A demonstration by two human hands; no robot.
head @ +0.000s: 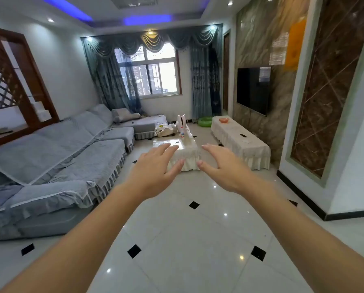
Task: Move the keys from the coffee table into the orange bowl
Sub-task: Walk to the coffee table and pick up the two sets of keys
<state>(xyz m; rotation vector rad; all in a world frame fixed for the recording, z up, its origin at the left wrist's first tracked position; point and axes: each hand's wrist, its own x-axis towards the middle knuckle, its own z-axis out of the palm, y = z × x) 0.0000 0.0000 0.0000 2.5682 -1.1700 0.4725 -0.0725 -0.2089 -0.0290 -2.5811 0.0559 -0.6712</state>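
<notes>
The coffee table (189,153), draped in a cream cloth with a glossy top, stands in the middle of the room ahead of me. A small dark object (177,142) lies on its top; I cannot tell whether it is the keys. The orange bowl (224,120) sits at the far end of the long cloth-covered TV bench (240,142) on the right. My left hand (155,168) and my right hand (221,163) are stretched out in front of me, palms down, fingers apart, holding nothing, well short of the table.
A grey sectional sofa (60,161) lines the left side. A bottle (182,134), a white item and bags crowd the coffee table's far end. A TV (253,89) hangs on the right wall, with a green ring (205,121) on the floor behind. Glossy tiled floor lies between me and the table.
</notes>
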